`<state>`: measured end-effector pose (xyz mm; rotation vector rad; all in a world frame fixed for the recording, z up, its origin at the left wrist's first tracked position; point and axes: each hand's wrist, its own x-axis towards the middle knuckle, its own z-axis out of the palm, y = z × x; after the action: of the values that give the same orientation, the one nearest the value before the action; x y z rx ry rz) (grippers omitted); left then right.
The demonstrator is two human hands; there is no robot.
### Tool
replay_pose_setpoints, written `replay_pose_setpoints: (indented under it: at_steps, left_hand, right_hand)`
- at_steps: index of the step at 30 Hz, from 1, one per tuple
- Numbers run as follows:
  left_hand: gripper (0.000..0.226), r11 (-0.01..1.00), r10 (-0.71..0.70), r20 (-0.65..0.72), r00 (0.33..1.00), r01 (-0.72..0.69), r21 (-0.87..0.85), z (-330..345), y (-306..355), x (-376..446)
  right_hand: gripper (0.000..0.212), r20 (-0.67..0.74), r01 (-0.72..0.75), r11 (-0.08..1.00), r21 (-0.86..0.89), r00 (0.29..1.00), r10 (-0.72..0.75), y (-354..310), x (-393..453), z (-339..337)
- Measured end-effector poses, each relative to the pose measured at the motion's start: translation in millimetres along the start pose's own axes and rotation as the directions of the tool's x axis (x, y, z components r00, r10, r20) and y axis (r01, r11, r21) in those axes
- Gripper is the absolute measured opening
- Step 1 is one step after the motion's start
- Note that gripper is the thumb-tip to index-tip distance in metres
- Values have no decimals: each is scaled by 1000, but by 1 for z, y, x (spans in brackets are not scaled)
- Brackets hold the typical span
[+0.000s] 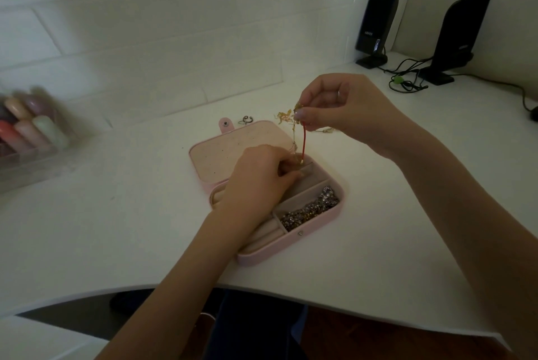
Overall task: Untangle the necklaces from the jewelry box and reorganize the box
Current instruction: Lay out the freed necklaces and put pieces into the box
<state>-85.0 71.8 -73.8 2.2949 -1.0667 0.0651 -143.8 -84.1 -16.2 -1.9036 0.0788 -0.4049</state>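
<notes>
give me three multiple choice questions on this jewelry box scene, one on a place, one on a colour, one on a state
1. Where does the pile of silver jewelry lie?
A. in a compartment of the box's tray
B. on the open lid
C. on the desk beside the speakers

2. What colour is the cord hanging from the right hand?
A. blue
B. red
C. white

3. How is the jewelry box?
A. closed and snapped
B. open, lid laid back flat
C. upside down

Answers:
1. A, the pile fills the compartment at the tray's near right corner.
2. B, a red strand runs from the pinching fingers down toward the left hand.
3. B, the lid's lining faces up behind the tray.
</notes>
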Motion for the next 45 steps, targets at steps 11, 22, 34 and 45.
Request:
replay_pose_setpoints:
  at_steps: [11,22,34,45]
  left_hand:
    - [11,747,-163,-9,987,117,-654,-25,7,-13]
    - [9,995,-42,89,995,50,-86,-28,-9,-27]
    - [15,984,-55,-152,987,28,-175,-26,-7,-6]
    - [15,959,48,-148,988,-87,-269,-7,-10,69]
  right_hand:
    - [15,92,-131,980,-149,985,146,4,1,-10]
    - [9,257,-265,766,-586,836,485,16,2,-9]
    - [23,-315,-311,717,-624,940,133,66,30,-43]
    - [3,-255,-219,760,-612,964,72,104,32,-39]
